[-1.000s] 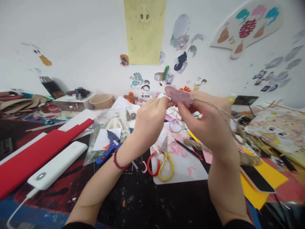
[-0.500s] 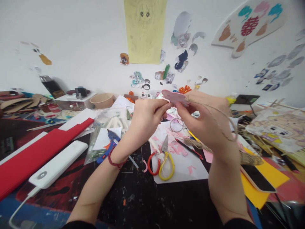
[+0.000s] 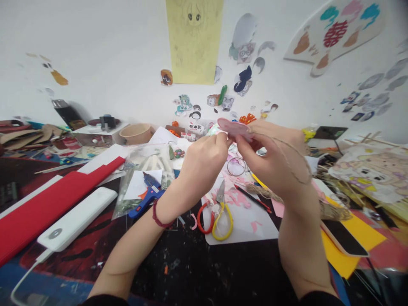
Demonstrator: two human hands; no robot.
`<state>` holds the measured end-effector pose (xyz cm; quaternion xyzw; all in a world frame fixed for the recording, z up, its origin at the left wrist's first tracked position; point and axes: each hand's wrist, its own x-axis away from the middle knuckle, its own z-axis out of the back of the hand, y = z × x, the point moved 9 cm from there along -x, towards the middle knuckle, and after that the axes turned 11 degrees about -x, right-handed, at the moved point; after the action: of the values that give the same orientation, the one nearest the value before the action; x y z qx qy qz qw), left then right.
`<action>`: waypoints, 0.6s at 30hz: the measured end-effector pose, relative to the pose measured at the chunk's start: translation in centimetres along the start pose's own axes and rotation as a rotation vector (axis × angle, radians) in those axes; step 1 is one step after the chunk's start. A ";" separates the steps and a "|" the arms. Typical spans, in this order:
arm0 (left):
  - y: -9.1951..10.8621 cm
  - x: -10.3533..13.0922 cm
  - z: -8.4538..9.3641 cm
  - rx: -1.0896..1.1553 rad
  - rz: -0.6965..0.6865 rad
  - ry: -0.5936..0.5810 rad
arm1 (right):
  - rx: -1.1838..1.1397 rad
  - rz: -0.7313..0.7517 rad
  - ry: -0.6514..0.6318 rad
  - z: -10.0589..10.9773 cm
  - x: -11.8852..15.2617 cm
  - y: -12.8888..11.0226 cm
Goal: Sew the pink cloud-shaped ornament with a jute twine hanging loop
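A pink flat piece (image 3: pixel 234 127) is held up in the middle, above the table. My right hand (image 3: pixel 270 148) is closed on it, thumb in front, and a loop of thin twine (image 3: pixel 295 159) hangs over the back of that wrist. My left hand (image 3: pixel 207 157) is closed at the piece's lower left edge; its fingertips are hidden, so what they pinch cannot be made out. Under the hands lie scissors (image 3: pixel 219 212) with one red and one yellow handle, on white paper (image 3: pixel 255 231) with pink scraps.
A blue glue gun (image 3: pixel 148 197) lies beside my left wrist. Left of it are a white power bank (image 3: pixel 78 219) with a cable and a long red strip (image 3: pixel 60 208). To the right are a phone (image 3: pixel 344 238) on yellow paper, a twine bundle and a red-black pencil (image 3: pixel 253 199).
My left hand has moved right and rolled over, with its fingertips now tucked behind the hand near the pink piece. My right hand and the piece have barely moved.
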<state>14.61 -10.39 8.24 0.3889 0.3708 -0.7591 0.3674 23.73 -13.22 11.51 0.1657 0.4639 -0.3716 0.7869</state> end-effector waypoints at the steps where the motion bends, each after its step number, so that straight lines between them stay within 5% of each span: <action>1: 0.0 0.0 0.0 0.002 -0.004 -0.006 | 0.007 0.008 0.003 0.0 0.0 0.0; 12: 0.0 0.2 -0.6 -0.002 -0.004 -0.071 | -0.021 -0.007 0.022 0.2 -0.1 0.0; 18: -0.3 0.1 -0.1 0.103 0.019 0.032 | -0.020 -0.005 0.028 0.3 0.0 0.0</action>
<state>14.39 -10.23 8.22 0.4230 0.3335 -0.7672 0.3481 23.87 -13.41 11.71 0.1618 0.4788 -0.3665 0.7812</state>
